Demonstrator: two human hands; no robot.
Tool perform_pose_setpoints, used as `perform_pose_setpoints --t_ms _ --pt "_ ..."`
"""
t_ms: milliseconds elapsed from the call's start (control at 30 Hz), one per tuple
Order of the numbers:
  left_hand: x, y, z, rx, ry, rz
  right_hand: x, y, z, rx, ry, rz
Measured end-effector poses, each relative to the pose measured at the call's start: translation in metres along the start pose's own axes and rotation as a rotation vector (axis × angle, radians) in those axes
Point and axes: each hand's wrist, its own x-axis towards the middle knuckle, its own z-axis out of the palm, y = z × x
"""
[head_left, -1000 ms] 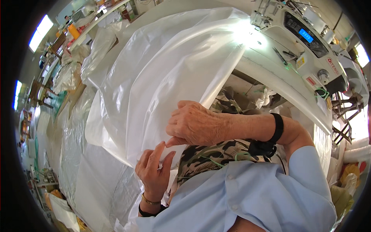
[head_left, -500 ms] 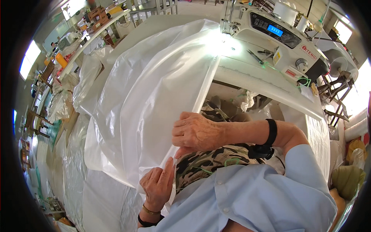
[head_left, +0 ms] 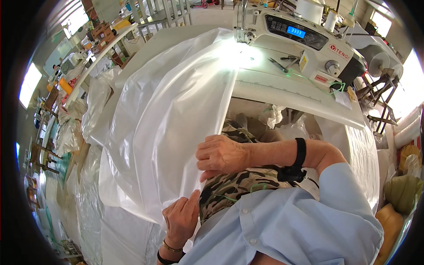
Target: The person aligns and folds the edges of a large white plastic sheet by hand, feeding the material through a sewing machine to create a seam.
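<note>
Firmly, the right hand (head_left: 221, 155) curls its fingers over the near edge of a white plastic sheet (head_left: 168, 119), pinching that edge against the lap. A black wristband (head_left: 299, 154) sits on that forearm, and a pale blue sleeve (head_left: 340, 198) covers the arm above it. Just below, the left hand (head_left: 182, 217) pinches the same edge lower down, thumb up and fingers closed on the film; a thin bracelet (head_left: 170, 247) rings its wrist.

The sheet runs from both hands up and away across the table (head_left: 282, 90), reaching the needle of a white sewing machine (head_left: 304, 37) with a lit blue display. Its left side hangs off the table toward more pale sheeting (head_left: 88, 194) heaped on the floor. Camouflage cloth (head_left: 229, 187) shows on the lap between the hands. Scissors (head_left: 280, 65) lie on the machine bed near the sheet's far end.
</note>
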Motion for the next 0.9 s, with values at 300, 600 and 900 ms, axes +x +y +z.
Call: perform_pose_setpoints --t_ms 300,600,900 --pt "0.000 0.001 0.004 -0.306 -0.075 -0.169 -0.031 0.033 0.003 0.029 0.184 0.064" --pt "0.004 0.001 0.001 -0.176 -0.104 -0.097 -0.039 0.053 -0.008 0.019 0.139 0.092" --pt "0.003 -0.005 0.001 -0.223 -0.097 -0.156 -0.053 0.092 -0.019 -0.008 0.149 0.179"
